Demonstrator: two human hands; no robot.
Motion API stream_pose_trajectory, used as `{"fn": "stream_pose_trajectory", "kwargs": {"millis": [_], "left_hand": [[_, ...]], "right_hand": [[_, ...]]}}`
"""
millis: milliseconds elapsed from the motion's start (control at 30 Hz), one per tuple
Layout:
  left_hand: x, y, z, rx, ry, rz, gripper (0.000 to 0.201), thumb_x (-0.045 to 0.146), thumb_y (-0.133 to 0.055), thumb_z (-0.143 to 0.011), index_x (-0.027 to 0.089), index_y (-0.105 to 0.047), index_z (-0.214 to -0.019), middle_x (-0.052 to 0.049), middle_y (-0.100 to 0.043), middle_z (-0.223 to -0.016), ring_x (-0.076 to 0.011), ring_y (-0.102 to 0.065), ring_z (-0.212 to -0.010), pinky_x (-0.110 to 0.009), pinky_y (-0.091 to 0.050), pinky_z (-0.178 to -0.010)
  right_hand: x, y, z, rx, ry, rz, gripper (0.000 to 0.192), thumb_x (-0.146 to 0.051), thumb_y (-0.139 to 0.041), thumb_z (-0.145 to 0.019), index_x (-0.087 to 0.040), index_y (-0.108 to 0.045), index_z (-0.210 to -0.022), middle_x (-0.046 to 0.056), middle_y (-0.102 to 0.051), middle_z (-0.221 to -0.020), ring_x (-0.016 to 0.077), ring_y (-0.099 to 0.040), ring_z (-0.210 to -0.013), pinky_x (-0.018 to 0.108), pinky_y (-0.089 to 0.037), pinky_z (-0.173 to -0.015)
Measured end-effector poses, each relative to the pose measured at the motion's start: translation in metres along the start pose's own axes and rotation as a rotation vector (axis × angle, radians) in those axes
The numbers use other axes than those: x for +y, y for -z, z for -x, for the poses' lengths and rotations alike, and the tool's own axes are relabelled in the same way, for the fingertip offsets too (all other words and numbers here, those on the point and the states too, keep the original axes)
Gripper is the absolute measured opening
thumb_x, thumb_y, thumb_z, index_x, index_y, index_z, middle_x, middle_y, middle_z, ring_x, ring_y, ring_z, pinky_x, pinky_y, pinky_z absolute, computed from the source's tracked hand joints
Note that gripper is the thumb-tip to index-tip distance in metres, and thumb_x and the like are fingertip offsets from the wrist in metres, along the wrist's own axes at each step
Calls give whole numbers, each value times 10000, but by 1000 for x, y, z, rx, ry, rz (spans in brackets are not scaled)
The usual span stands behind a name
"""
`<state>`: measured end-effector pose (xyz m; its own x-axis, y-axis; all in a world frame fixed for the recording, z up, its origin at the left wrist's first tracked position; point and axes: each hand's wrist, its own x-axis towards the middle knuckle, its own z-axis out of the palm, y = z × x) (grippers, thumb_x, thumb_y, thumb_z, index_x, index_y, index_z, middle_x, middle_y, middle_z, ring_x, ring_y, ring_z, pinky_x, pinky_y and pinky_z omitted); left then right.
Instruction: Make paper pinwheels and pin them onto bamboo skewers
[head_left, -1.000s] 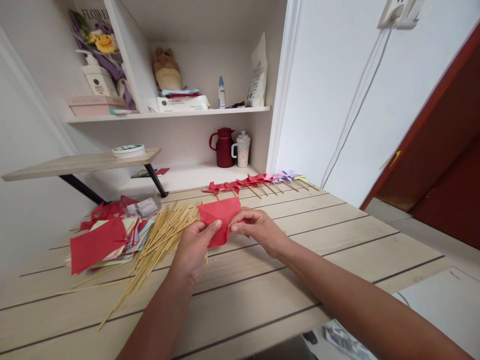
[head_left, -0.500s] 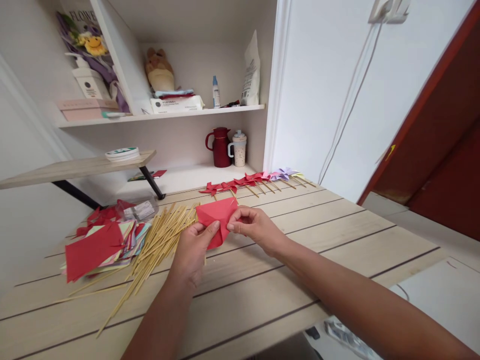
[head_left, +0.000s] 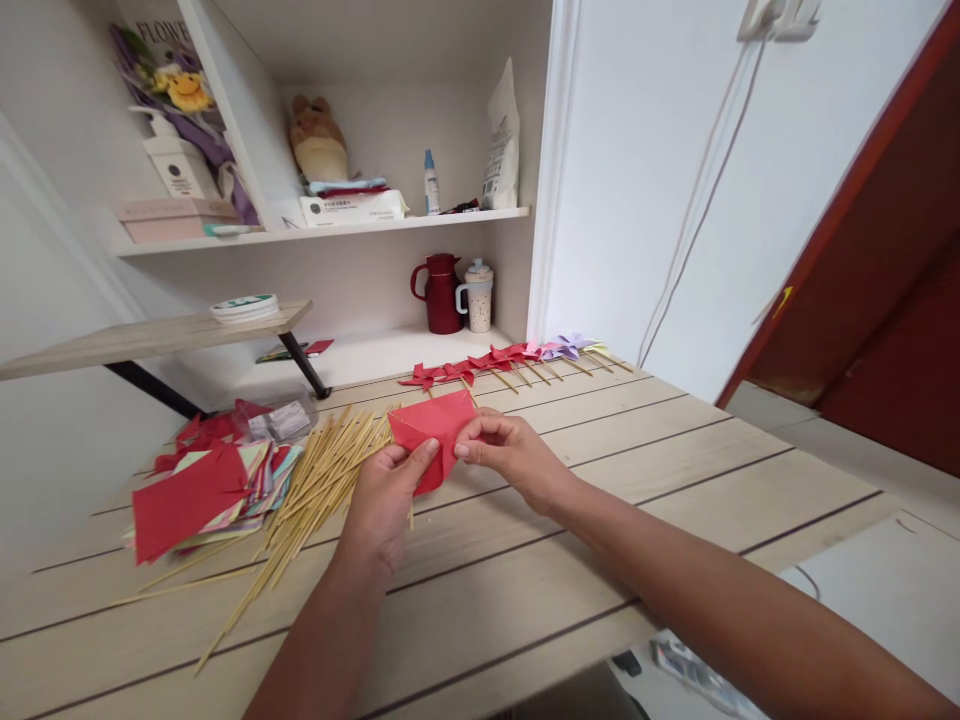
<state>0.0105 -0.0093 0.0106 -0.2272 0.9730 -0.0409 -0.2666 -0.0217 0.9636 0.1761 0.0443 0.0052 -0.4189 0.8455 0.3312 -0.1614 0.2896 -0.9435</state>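
A sheet of red paper is held up over the table, partly folded in toward its middle. My left hand pinches it from the left, thumb lying on its face. With thumb and forefinger, my right hand grips its right side near the centre. Just left of the paper lies a loose heap of thin wooden sticks. Beside the heap is a stack of coloured paper sheets, a red one on top. Beyond my hands, a row of paper pinwheels on sticks lies along the table's back edge.
A clear plastic box and red paper pieces lie at the back left, under a small raised shelf. A dark red jug and a cup stand in the cabinet behind the plank table.
The red paper has tilted slightly, its left edge a little to the left of before. Both hands keep their pinch on it, almost in place.
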Motion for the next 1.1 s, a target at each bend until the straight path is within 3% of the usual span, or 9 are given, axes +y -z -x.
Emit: {"fn": "stream_pose_trajectory", "kwargs": {"millis": [200,433,800,1100], "left_hand": [[-2,0,-2,21,10,-26,402,416,-918,-596,142,-790,-860,-83,-787,-809,-205,-715,-787,-308,-535,-777],[-1,1,-1,2,-4,-21,404,422,-903,-624,139,-786,-887,-94,-792,-834,-227,-725,-812,-328,-534,-792],[-2,-1,0,-3,-17,-32,429,403,-896,-632,134,-790,-949,-89,-796,-858,-238,-726,-888,-324,-526,-835],[-5,1,0,-7,-19,-57,400,416,-893,-637,132,-788,-899,-86,-791,-848,-211,-712,-818,-317,-529,-809]], "right_hand": [[1,1,-2,22,-22,15,195,-371,-826,-740,-216,-718,-691,31,-591,-1010,201,-573,-954,357,-430,-895],[4,1,-1,-38,36,-92,165,-384,-870,-721,-269,-797,-813,26,-602,-1063,217,-579,-1056,380,-428,-998],[1,0,-1,-15,-30,-84,244,-411,-879,-697,-214,-735,-684,17,-597,-1008,195,-587,-972,361,-418,-970],[0,1,0,0,-23,-76,265,-387,-883,-681,-200,-701,-637,33,-571,-1122,217,-589,-1045,366,-425,-961]]}}
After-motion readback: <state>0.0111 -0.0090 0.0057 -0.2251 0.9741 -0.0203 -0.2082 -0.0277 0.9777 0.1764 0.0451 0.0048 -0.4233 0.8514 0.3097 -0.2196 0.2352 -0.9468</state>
